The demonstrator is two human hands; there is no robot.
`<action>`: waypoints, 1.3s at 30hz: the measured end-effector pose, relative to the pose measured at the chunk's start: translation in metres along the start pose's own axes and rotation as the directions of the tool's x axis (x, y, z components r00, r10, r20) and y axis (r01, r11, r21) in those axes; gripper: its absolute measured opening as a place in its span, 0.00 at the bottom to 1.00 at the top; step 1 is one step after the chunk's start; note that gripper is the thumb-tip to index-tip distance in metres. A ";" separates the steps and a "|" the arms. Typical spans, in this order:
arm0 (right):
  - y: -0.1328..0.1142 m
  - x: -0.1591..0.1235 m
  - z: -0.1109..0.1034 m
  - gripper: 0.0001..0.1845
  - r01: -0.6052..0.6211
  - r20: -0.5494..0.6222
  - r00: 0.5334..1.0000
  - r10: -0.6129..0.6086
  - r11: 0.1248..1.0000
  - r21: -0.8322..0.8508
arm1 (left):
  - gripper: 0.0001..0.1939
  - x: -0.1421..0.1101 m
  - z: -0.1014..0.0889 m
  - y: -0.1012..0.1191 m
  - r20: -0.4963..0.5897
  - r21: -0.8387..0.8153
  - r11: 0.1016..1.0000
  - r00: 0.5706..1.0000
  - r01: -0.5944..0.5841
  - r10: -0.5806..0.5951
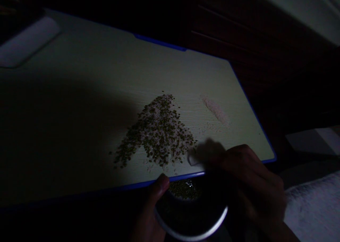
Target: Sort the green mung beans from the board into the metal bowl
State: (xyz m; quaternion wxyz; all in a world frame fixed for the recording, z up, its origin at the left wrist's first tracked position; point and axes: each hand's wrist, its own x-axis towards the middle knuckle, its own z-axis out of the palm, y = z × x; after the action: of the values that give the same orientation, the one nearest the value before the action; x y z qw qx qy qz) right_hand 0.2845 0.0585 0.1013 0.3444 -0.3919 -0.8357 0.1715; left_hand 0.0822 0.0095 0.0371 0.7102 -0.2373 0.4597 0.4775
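In dim light, a heap of mung beans mixed with white grains that look like rice (162, 128) lies on a pale table (106, 65) with a blue edge. Just below the near edge, my left hand (154, 210) grips a round bowl (202, 235) with a shiny metal rim, its thumb up against the table edge. Green beans (186, 189) show inside the bowl. My right hand (247, 178) is over the table edge at the heap's right end. Its fingertips are smeared by motion, and whether they hold anything is unclear.
A narrow strip of rice-like grains (216, 110) lies right of the heap. A pale flat-sided object (29, 40) rests at the table's far left. Dark wooden furniture (225, 33) stands behind the table. Whitish fabric (316, 206) shows at lower right.
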 end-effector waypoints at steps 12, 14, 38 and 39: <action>0.029 0.023 -0.011 0.20 -0.179 -0.170 0.975 0.146 0.964 -0.199 | 0.34 -0.005 0.007 -0.001 -0.073 0.011 0.996 0.994 -0.083 0.084; 0.024 0.030 -0.008 0.20 -0.112 -0.113 0.989 0.096 0.984 -0.142 | 0.36 -0.003 0.007 0.000 -0.070 -0.001 0.997 0.995 -0.075 0.075; 0.018 0.011 -0.016 0.17 -0.091 -0.045 0.995 0.089 0.995 -0.047 | 0.27 0.000 0.000 -0.001 -0.020 0.000 0.998 0.998 -0.060 0.060; 0.017 0.011 -0.015 0.17 -0.085 -0.039 0.996 0.083 0.995 -0.043 | 0.27 0.000 0.000 -0.001 -0.017 -0.005 0.999 0.999 -0.049 0.049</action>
State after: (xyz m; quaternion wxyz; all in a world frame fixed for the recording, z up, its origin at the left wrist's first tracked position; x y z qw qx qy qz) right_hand 0.2991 0.0785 0.1073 0.3433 -0.4375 -0.8156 0.1599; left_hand 0.0829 0.0088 0.0369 0.6938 -0.2319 0.4702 0.4937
